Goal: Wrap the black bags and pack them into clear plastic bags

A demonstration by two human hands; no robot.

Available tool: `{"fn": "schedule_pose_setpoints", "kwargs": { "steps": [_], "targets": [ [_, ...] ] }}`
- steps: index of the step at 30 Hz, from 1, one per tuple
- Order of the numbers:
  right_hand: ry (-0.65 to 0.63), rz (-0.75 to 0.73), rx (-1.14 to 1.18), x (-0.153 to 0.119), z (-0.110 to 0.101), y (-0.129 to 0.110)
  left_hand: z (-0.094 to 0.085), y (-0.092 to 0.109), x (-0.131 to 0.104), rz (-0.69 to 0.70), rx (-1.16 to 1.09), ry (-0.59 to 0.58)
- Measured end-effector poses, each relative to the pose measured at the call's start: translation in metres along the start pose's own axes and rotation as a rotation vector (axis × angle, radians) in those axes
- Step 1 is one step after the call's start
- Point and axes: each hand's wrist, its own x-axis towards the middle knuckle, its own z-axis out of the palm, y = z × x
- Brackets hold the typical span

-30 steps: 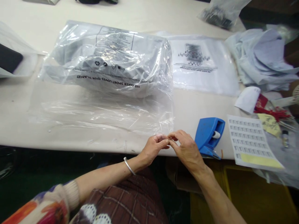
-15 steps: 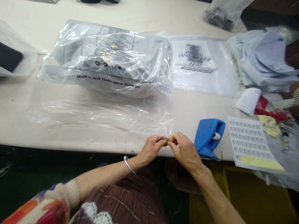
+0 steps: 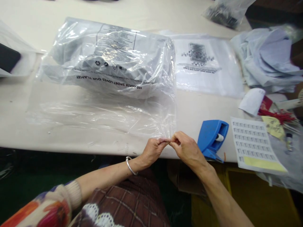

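Observation:
A large clear plastic bag [image 3: 113, 108] with black print lies on the table and has a bulky grey-looking item inside its far part. Its loose, see-through near end stretches toward me. At the bag's near right corner, by the table's front edge, my left hand [image 3: 155, 149] pinches the film between thumb and fingers. Right against it, my right hand [image 3: 186, 149] pinches the same corner, so the two sets of fingertips meet. The bit of film between the fingertips is mostly hidden. A blue tape dispenser [image 3: 210, 138] stands just right of my right hand.
Flat printed plastic bags [image 3: 208, 78] lie behind on the right. Farther right are a pile of pale cloth or paper pieces [image 3: 267, 60], a sticker sheet [image 3: 255, 142] and red strings [image 3: 276, 115]. A bag with a dark object [image 3: 9, 58] sits at far left.
My right hand has shifted very slightly up and left at the bag's corner. Both hands keep their pinch; the view has moved a little.

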Motion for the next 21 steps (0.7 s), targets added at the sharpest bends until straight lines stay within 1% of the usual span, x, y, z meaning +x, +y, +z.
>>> {"fn": "schedule_pose_setpoints", "kwargs": {
  "steps": [2,3,5,6,8,9,12,14,17,19,21],
  "targets": [
    [0.019,-0.039,-0.034,-0.002,0.003,-0.001,-0.001,0.001,0.000,-0.032,-0.032,-0.032],
    [0.037,-0.064,-0.056,-0.004,0.005,-0.001,-0.001,0.003,0.000,-0.079,-0.096,-0.060],
    [0.079,-0.112,-0.114,-0.007,0.009,-0.001,0.002,0.008,0.001,-0.225,-0.313,-0.107],
    [0.101,-0.131,-0.149,-0.009,0.012,-0.001,0.004,0.011,0.003,-0.303,-0.429,-0.110],
    [0.141,-0.160,-0.215,-0.012,0.017,-0.001,0.009,0.018,0.007,-0.407,-0.567,-0.056],
    [0.155,-0.168,-0.233,-0.013,0.019,-0.001,0.013,0.020,0.010,-0.421,-0.573,-0.019],
    [0.165,-0.174,-0.224,-0.016,0.023,-0.001,0.022,0.023,0.017,-0.397,-0.504,0.075],
    [0.147,-0.167,-0.200,-0.020,0.027,-0.001,0.024,0.022,0.022,-0.434,-0.509,0.127],
    [0.081,-0.138,-0.169,-0.033,0.037,-0.002,0.021,0.019,0.029,-0.516,-0.540,0.196],
    [0.044,-0.101,-0.125,-0.044,0.045,-0.001,0.016,0.018,0.032,-0.528,-0.542,0.203],
    [0.076,-0.062,-0.072,-0.053,0.050,0.001,0.011,0.019,0.033,-0.532,-0.540,0.194]
  ]
}}
